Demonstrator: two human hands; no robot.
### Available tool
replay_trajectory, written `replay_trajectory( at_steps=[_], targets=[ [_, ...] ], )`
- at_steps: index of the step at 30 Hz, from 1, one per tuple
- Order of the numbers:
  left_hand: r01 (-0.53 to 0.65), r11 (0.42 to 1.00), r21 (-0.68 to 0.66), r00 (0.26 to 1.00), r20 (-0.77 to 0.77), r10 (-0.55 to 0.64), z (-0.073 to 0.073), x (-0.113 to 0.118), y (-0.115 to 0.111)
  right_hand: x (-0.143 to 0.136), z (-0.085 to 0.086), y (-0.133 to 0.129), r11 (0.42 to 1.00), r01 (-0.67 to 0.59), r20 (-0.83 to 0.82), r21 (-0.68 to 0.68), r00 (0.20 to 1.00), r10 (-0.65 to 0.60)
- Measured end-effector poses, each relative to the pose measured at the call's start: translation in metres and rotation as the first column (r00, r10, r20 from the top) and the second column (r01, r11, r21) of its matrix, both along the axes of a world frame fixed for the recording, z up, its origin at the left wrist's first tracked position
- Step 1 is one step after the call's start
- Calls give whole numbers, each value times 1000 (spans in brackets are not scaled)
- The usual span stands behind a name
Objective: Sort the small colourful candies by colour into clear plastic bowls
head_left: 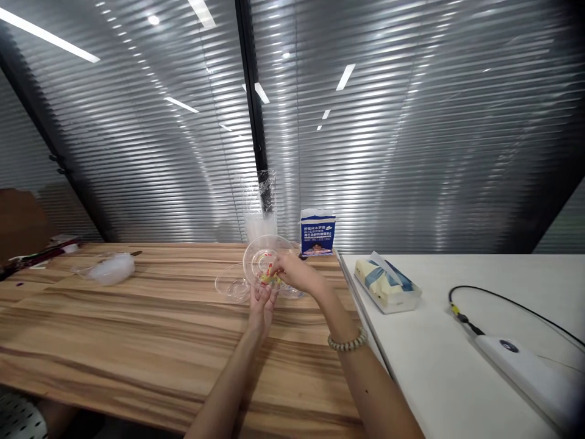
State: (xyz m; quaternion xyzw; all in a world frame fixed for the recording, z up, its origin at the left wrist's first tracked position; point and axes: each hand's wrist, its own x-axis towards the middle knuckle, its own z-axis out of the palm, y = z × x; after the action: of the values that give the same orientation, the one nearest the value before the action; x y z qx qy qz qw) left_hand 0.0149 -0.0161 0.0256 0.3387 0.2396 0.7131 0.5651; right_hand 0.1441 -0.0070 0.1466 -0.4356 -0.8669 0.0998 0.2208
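Observation:
A clear round plastic bowl (250, 261) is tilted toward me above the wooden table, with small red and yellow pieces (273, 280) inside it. My left hand (262, 303) grips the bowl from below at its near edge. Inside the bowl, the fingers of my right hand (291, 269) are pinched together at the colourful pieces; what lies between the fingertips is too small to make out. Behind and beside the bowl, clear plastic lids or containers (235, 289) rest on the table, partly hidden.
A stack of clear cups in a plastic sleeve (260, 225) stands behind the bowl, beside a blue paper bag (318, 235). On the white table (439, 366) are a tissue pack (388, 286) and a white device (525, 372) with a black cable. A whitish plastic bundle (112, 269) lies left.

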Motion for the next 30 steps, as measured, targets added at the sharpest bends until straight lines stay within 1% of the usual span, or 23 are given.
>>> replay_trajectory(
  at_steps=[3, 7, 11, 16, 21, 25, 28, 30],
  targets=[
    [6, 1000, 9, 1000, -13, -6, -2, 0, 0, -8, -7, 0, 1000, -24, 125, 8, 992, 23],
    [29, 1000, 9, 998, -51, -29, -3, 0, 0, -13, -10, 0, 999, 35, 186, 16, 982, -38],
    [31, 999, 25, 998, -53, -30, -5, 0, 0, -15, -11, 1, 995, 92, 206, 23, 974, -95],
    [43, 999, 4, 997, -56, -43, -3, 1, -2, -14, -11, -2, 990, 140, 228, 36, 963, -144],
    [58, 998, 12, 996, -67, -58, -1, 3, -4, -12, -12, -2, 983, 158, 240, 94, 955, -176],
    [70, 997, 26, 994, -86, -67, -2, 3, -4, -10, -15, 2, 981, 170, 257, 93, 948, -189],
    [67, 997, 25, 992, -107, -64, -1, 2, -5, -10, -18, 3, 980, 164, 244, 108, 952, -186],
    [59, 998, 14, 993, -104, -57, 0, 2, -4, -10, -19, 4, 976, 168, 208, 136, 959, -193]
  ],
)
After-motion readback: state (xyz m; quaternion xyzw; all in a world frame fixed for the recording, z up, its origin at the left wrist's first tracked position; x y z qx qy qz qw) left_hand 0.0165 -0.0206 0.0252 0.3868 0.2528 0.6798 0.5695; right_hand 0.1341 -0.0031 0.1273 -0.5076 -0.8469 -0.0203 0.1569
